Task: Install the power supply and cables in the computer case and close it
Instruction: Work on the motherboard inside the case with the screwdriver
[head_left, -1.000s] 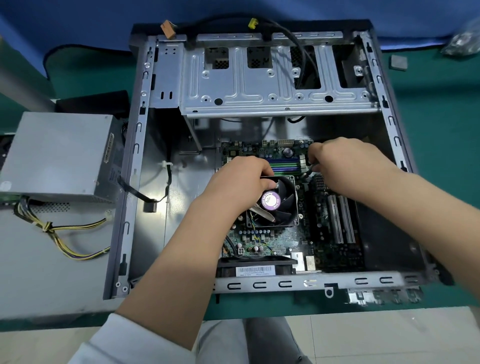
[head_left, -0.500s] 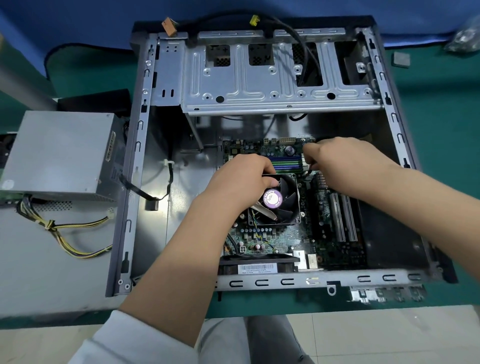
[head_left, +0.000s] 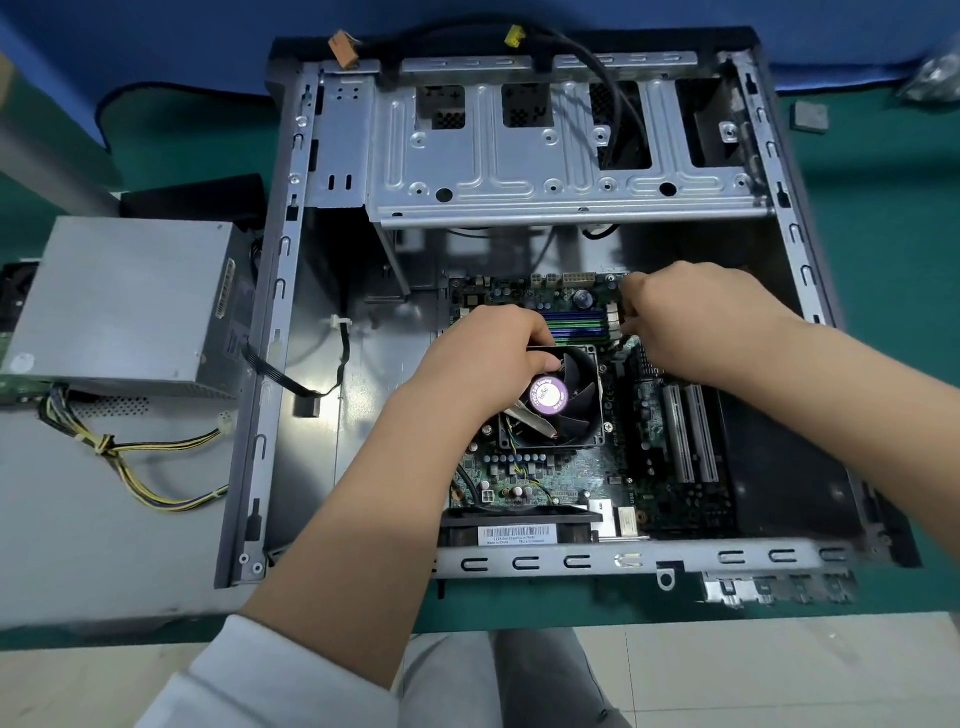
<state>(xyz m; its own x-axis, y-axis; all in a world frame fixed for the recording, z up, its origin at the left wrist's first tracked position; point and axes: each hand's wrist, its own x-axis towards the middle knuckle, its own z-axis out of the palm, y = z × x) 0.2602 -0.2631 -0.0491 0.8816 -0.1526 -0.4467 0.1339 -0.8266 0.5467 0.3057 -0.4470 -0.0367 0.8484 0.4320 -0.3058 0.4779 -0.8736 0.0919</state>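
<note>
While the power supply (head_left: 124, 306) waits outside the computer case (head_left: 283, 322), left of it, my right hand (head_left: 691, 322) pinches something small, unidentifiable, beside the RAM slots (head_left: 576, 325); left hand (head_left: 488, 353), curled, steadies the CPU fan (head_left: 558, 397). Seat squarely, gently.

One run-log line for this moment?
power supply: outside case, on its left | left hand: resting on CPU fan | right hand: fingers at motherboard edge, grasp unclear

Computer repair workbench, green mat (head_left: 883, 218) on the table, open computer case (head_left: 571, 156) lying flat, loose power supply (head_left: 124, 306) beside it, blue wall behind, tiled floor (head_left: 753, 675) below.
</note>
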